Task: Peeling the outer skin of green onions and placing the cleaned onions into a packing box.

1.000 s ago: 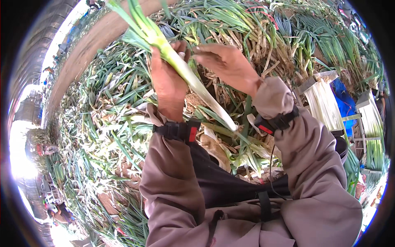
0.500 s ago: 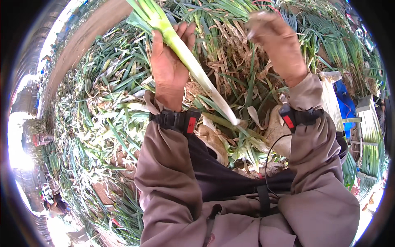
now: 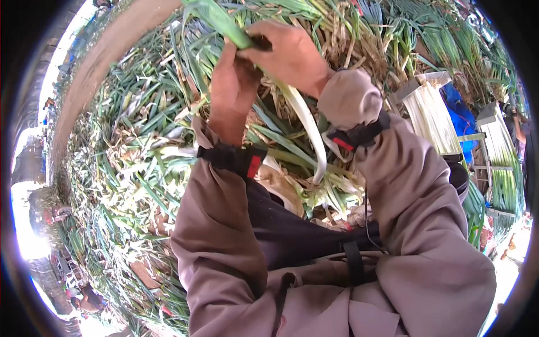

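Both my hands are on a long leek, high in the middle of the view. My left hand is closed around it from the left, with the fingers mostly hidden behind my right hand. My right hand is closed on the leek's green leaf just above the left hand. Below the hands the white stem of the leek hangs down and bends, its root end over loose peelings between my legs.
Loose green leaves cover the ground on the left. Untrimmed leeks with dry roots lie ahead. At right, stacked pale leeks sit in a holder beside blue sheeting, with another stack beyond.
My right hand has come left and down from the upper right and closed on the leek beside my left hand. The white stem, straight before, now bends.
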Available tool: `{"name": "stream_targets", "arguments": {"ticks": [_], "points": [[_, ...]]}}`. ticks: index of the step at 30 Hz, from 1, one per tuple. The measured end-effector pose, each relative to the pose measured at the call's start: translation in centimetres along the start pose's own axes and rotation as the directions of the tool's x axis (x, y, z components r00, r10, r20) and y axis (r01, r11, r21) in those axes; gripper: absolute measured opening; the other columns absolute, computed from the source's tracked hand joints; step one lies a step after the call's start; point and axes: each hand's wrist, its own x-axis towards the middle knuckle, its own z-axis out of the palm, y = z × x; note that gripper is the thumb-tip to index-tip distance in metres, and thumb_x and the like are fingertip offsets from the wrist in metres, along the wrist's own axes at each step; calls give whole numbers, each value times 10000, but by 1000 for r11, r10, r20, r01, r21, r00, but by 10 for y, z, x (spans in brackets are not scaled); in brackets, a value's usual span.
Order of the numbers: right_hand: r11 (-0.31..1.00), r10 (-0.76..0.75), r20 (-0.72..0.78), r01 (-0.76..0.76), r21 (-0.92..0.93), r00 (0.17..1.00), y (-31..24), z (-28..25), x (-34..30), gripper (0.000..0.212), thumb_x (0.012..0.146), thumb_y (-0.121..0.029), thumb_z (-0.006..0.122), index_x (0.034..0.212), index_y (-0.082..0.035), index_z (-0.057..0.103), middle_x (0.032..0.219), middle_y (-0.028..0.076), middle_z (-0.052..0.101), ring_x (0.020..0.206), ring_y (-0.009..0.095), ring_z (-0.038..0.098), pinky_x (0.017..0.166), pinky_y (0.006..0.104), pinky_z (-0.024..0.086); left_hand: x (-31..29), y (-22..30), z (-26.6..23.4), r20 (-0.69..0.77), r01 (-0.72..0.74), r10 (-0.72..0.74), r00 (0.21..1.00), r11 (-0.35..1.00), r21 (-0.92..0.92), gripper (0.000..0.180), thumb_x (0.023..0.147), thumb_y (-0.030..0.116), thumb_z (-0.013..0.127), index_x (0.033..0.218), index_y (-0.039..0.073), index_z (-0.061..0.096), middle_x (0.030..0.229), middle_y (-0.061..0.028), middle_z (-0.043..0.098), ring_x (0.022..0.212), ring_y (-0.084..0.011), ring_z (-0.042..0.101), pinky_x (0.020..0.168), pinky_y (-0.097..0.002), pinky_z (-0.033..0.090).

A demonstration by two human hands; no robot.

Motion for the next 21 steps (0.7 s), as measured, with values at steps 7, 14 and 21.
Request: {"name": "stream_targets", "arguments": {"ticks": [7,14,21], "points": [[934,96,327,-198,296,940,0,2,33,345,1038,-267,901,1183,1,737,1059,177,788,966,263,772,881,425,621,0,6,6,52,-135,142,988,982,-132,271,1227,249,651,1414,58,695,1353,-112,776,1243,-225,746,1117,-435,606],[904,-65,283,-64,423,957,21,9,35,297,1035,-245,916,1128,-20,747,996,80,773,941,159,715,827,368,605,13,-6,-28,22,-212,212,977,977,-22,310,1241,280,630,1443,52,688,1351,-115,784,1232,-246,763,1083,-476,629],[980,73,234,-114,164,970,-7,11,4,365,1023,-321,922,1174,-17,789,987,101,790,892,181,727,842,367,612,18,-3,-45,-163,-290,289,943,957,16,367,1107,20,773,1433,76,613,1294,-136,780,1180,-298,791,1005,-500,682]]}}
